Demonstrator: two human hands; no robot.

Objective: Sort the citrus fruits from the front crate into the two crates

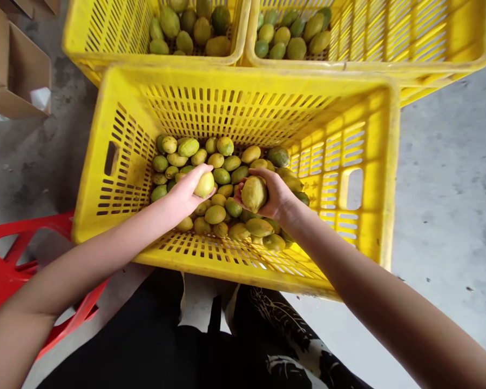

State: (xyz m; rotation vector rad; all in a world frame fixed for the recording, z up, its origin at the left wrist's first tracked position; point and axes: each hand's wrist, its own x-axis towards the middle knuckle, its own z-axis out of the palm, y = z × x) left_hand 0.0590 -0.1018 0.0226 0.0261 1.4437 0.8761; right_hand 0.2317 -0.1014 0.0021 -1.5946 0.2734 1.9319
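My left hand (185,190) is closed around a smooth pale yellow lemon (204,185), with the thumb along its top. A larger, bumpier yellow-green lemon (254,194) sits in my right hand (276,193), fingers wrapped behind it. Both hands are inside the near yellow plastic crate (235,81), a short way apart, above a layer of loose lemons (215,214). These range from green to yellow, and several have dark marks. My forearms hide part of the crate's front side.
Behind stand two more yellow crates, the left one (113,27) and the right one (389,32), each with lemons inside. A red plastic stool (4,281) is at the left. Open cardboard boxes (18,70) lie on the grey floor (449,189) at the upper left.
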